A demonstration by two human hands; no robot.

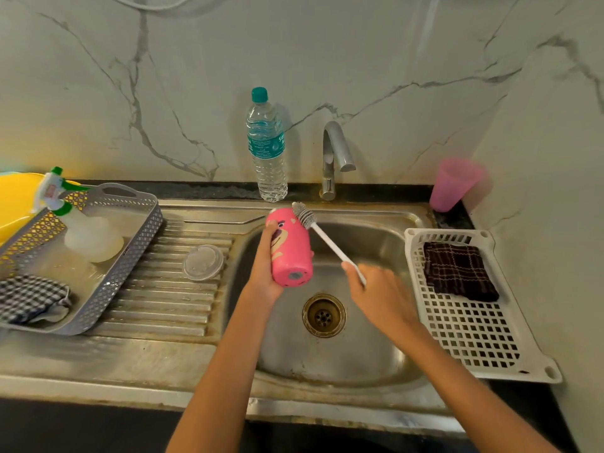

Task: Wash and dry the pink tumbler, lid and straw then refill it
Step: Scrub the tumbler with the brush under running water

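Note:
My left hand grips the pink tumbler, a cartoon face printed on its side, tilted over the sink basin with its base toward me. My right hand holds the white handle of a bottle brush; its grey bristle head lies against the tumbler's far end by the mouth. The clear lid lies flat on the ribbed drainboard. A metal straw lies along the drainboard's back edge. A water bottle with a teal cap stands behind the sink.
The tap stands at the back, not running. A grey basket on the left holds a spray bottle and a checked cloth. A white perforated tray on the right carries a dark plaid cloth. A pink cup sits in the back right corner.

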